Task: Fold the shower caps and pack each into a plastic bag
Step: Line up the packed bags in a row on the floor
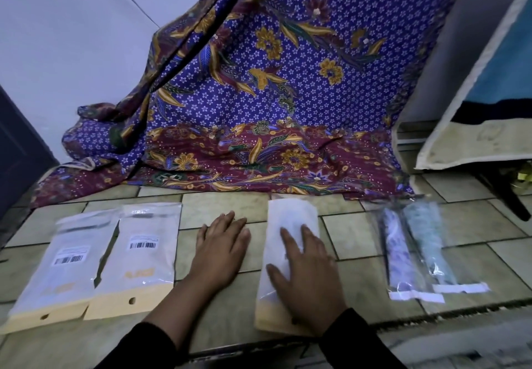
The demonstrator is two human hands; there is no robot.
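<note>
My right hand [306, 276] lies flat, fingers spread, on a white plastic bag with a cream bottom strip [288, 224] in the middle of the tiled floor. My left hand [221, 247] rests flat on the bare tiles to the left of that bag, holding nothing. Two more white bags with barcode labels lie side by side at the left, the outer one [60, 268] and the inner one [144, 256]. At the right, two clear bags hold rolled shower caps, one purple [398, 256] and one pale green [431, 242].
A purple and maroon floral cloth [273, 95] drapes down onto the floor just behind the bags. A propped mattress or cushion [475, 127] stands at the right. A dark door edge [17, 150] is at the left. A step edge runs along the near side.
</note>
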